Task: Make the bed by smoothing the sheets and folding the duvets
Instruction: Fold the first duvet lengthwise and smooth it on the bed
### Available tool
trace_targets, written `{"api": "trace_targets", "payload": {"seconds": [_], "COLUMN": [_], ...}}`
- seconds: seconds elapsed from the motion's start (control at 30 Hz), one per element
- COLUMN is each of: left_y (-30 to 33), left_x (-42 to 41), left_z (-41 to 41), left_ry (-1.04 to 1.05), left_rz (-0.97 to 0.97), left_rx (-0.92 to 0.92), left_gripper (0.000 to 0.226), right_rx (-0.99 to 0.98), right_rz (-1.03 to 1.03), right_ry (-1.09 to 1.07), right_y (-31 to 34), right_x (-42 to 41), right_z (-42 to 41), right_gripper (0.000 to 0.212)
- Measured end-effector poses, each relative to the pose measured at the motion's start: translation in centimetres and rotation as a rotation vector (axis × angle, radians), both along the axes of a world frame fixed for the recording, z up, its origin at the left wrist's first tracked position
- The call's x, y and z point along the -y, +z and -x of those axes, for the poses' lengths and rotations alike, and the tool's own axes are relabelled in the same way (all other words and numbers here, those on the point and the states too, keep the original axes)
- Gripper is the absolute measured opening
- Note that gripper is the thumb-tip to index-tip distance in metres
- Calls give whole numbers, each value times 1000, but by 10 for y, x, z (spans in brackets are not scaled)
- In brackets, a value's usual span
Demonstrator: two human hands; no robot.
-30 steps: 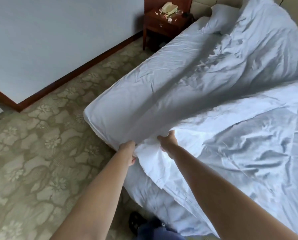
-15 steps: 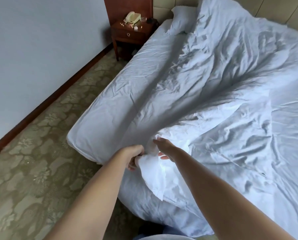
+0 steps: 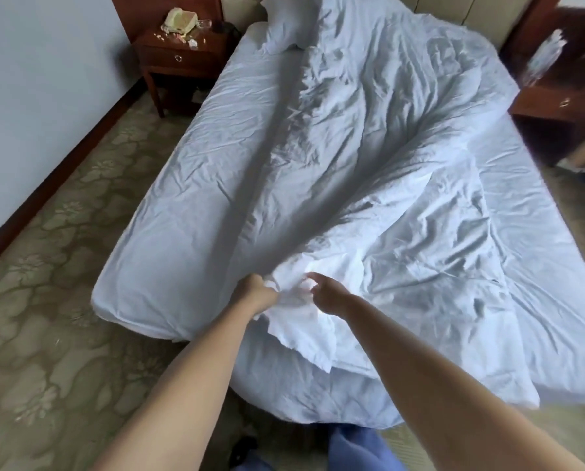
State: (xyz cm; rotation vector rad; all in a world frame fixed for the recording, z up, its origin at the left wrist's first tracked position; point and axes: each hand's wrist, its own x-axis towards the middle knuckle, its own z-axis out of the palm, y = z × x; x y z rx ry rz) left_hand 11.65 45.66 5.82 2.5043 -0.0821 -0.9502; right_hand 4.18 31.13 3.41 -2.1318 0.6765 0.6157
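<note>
A crumpled white duvet (image 3: 386,171) lies in a long diagonal ridge across the bed, over the white sheet (image 3: 199,205). At the foot of the bed my left hand (image 3: 255,292) grips a bunched corner of the duvet. My right hand (image 3: 328,294) is just right of it with fingers partly spread, touching the same bunched cloth; whether it holds any cloth I cannot tell. A white pillow (image 3: 287,25) rests at the head of the bed.
A wooden nightstand (image 3: 179,59) with a cream telephone (image 3: 179,20) stands at the bed's far left by the wall. Another wooden stand (image 3: 553,100) is at the far right. Patterned carpet (image 3: 56,283) runs along the left side.
The view has swung right and back, showing more of the bed. My right hand has loosened from the duvet corner, its fingers spreading. My left hand keeps its grip.
</note>
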Motion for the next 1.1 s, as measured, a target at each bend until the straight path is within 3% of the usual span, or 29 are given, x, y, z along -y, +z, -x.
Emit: {"api": "trace_targets", "payload": {"seconds": [0.1,0.27,0.37,0.43,0.57,0.67,0.9,1.1], "left_y": [4,24,41,42,42,35,12,33], "left_x": [-6,-5,-5,-5,-15,-28,-47,-71], "left_z": [1,30,50,60,75,84,135,165], "left_ry": [-1,-11,-19,1,20,52,99,58], "left_rz": [137,390,486,523,555,555,540,533], "left_rx": [3,-99,-153,-185,-226,-258,-399,-343], "left_gripper": [15,27,22,27,29,26,37,32], "right_rx": [-47,-176,-159,-66,181,171,77,57], "right_rz": [180,360,447,501,674,781,963,986], "right_ry": [46,84,3,-81,-211,-179,-31,2], "right_y": [1,6,15,21,29,42,61,77], "right_x": [-25,-60,-69,-76,-84,-83,-90,-119], "right_z": [29,72,93,105,128,142,193,228], "right_gripper": [70,131,139,123,61,28,29,29]}}
